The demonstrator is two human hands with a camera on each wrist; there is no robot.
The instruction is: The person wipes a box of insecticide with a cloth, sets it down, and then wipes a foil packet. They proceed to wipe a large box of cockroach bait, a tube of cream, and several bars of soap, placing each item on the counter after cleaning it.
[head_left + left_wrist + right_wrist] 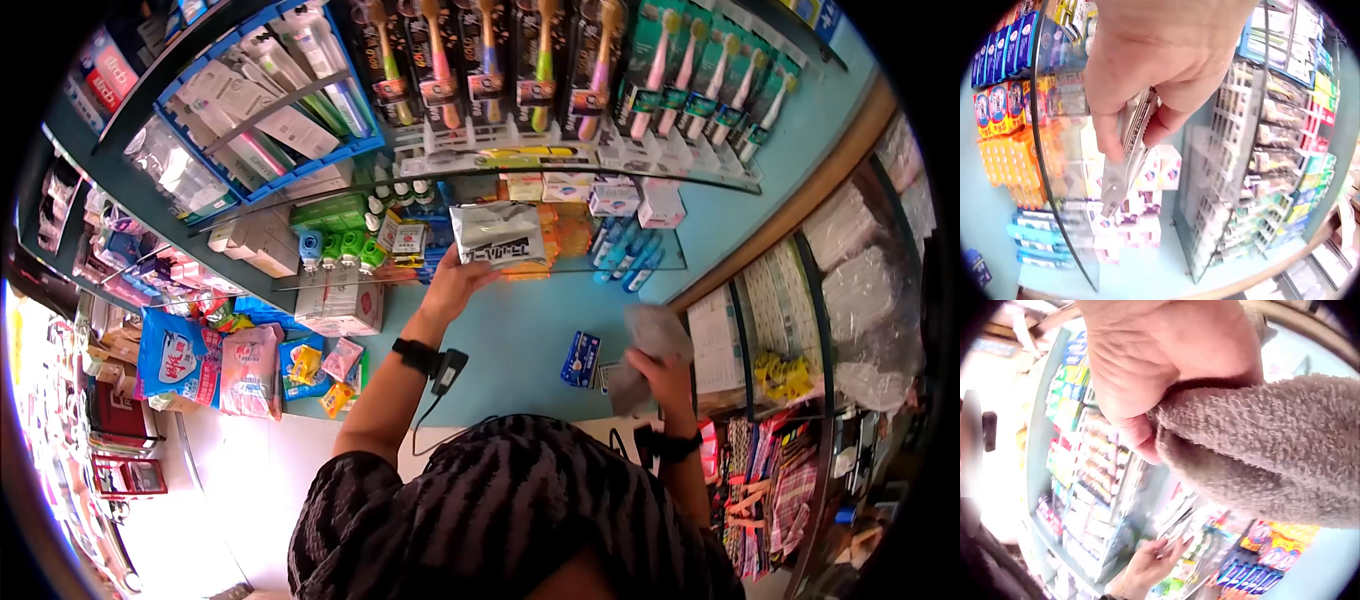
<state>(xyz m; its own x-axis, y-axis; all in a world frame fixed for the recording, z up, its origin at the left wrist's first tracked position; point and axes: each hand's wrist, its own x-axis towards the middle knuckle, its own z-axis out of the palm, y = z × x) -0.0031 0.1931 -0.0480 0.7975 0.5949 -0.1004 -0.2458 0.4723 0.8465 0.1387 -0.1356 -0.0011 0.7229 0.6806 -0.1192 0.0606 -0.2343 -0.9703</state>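
My left hand (pixel 458 288) pinches a silver-white foil packet (pixel 497 230) with black lettering at the edge of a glass shelf. In the left wrist view the packet (pixel 1124 176) is seen nearly edge-on between thumb and fingers, and stacked boxes show behind it. Off to the right, over the blue counter, my right hand (pixel 668 380) grips a fuzzy grey-brown cloth (pixel 655 332), slightly blurred in the head view. The right wrist view shows the folded cloth (pixel 1272 447) bunched in the hand. A small dark blue box (pixel 581 359) lies left of that hand.
The glass shelf's edge (pixel 600 268) runs in front of the left hand. Hanging toothbrushes (pixel 485 70) fill the rack above. Green-capped bottles (pixel 350 245) stand left, blue tubes (pixel 625 255) lie right. Detergent bags (pixel 250 370) sit at the counter's left end.
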